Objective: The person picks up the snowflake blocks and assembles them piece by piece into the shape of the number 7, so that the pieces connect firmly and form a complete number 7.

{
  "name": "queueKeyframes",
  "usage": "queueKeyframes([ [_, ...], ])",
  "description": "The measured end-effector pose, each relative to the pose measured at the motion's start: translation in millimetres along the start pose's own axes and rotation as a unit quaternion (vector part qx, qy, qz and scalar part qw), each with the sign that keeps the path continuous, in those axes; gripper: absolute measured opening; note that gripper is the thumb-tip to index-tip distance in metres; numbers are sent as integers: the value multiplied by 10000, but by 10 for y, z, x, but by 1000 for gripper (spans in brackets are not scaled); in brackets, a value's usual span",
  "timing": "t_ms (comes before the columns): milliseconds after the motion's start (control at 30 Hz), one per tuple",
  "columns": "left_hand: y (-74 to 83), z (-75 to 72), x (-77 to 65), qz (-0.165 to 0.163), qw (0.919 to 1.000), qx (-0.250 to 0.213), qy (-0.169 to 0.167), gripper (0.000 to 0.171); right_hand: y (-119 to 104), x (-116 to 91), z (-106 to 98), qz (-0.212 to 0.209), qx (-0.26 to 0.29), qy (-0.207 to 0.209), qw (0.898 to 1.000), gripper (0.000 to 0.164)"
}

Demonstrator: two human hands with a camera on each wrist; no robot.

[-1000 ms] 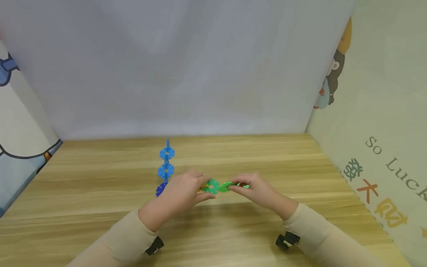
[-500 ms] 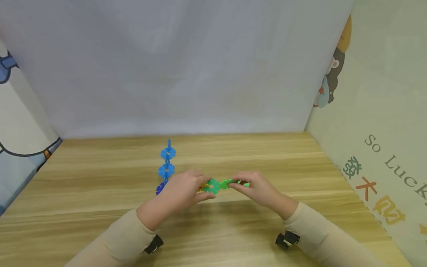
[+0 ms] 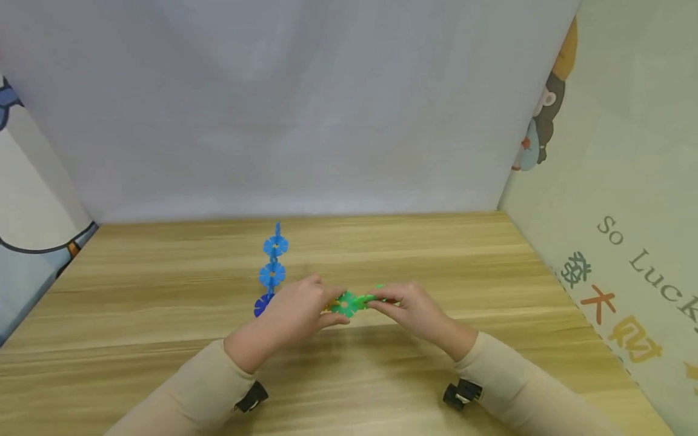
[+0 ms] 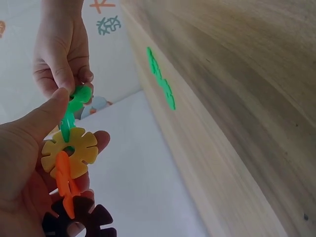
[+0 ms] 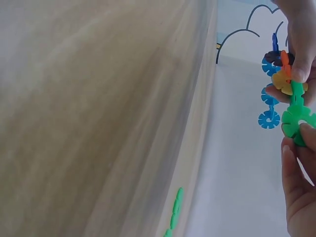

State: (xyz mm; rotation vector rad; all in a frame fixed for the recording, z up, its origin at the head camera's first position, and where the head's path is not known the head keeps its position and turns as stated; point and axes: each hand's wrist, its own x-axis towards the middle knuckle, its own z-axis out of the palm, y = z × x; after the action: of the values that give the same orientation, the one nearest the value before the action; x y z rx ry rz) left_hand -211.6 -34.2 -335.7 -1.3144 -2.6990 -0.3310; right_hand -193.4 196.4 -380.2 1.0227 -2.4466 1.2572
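Note:
A chain of notched plastic snowflake discs is held above the table between my two hands. My left hand [image 3: 297,312] grips it around the yellow disc [image 4: 85,159], with the orange disc [image 4: 62,173] and a dark disc [image 4: 54,222] alongside. Thumb and fingers of my right hand [image 3: 417,310] pinch a light green disc [image 3: 364,301], whose edge meets the green disc [image 3: 346,304] at the chain's end. Beyond my left hand, the dark blue disc [image 3: 262,304] and lighter blue discs [image 3: 271,274] run toward the back. The left hand covers the chain's middle in the head view.
More green discs [image 4: 160,79] lie on the wooden table [image 3: 163,284], mostly behind my right hand in the head view. A pale curtain [image 3: 300,121] hangs at the table's back edge. A printed wall [image 3: 616,181] rises on the right. Black wrist cameras [image 3: 251,396] sit on both sleeves.
My right hand has shifted slightly left, bringing the light green disc up against the green disc, where a small gap showed before. The left hand keeps its hold almost unmoved.

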Motion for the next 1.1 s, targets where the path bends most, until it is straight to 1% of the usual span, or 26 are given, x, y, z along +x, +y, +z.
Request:
queueKeyframes([
  [167, -21, 28, -8, 48, 10000, -1, 43, 38, 15, 6, 46, -12, 179, 37, 9998, 12],
  [300, -35, 43, -19, 105, 9999, -15, 59, 36, 7, 4, 83, 49, 196, 102, 9997, 11],
  [400, -46, 36, -38, 52, 10000, 40, -12, 33, -4, 9, 127, 94, 276, 71, 9996, 11],
  [500, -55, 28, -48, -6, 9999, 102, -4, 38, -13, 18, 169, 222, 427, 130, 9988, 14],
  [633, -62, 50, -42, 64, 10000, 49, 14, 38, -9, 20, 209, 279, 456, 200, 9984, 15],
  [733, -76, 69, -46, 84, 9999, 49, -90, 35, -4, 22, 234, 286, 381, 101, 9988, 14],
  [833, -86, 52, -34, -71, 9996, 81, -244, 34, -20, 44, 237, 505, 312, -43, 9982, 14],
  [967, -84, -2, 8, -448, 9979, 66, -467, 36, -67, 98, 201, 931, 368, -194, 9948, 15],
  [1033, -80, -16, 26, -586, 9971, 70, -486, 43, -88, 121, 178, 1056, 440, -201, 9932, 17],
  [1100, -72, -17, 41, -598, 9973, 91, -414, 47, -99, 136, 162, 1076, 503, -187, 9927, 17],
])
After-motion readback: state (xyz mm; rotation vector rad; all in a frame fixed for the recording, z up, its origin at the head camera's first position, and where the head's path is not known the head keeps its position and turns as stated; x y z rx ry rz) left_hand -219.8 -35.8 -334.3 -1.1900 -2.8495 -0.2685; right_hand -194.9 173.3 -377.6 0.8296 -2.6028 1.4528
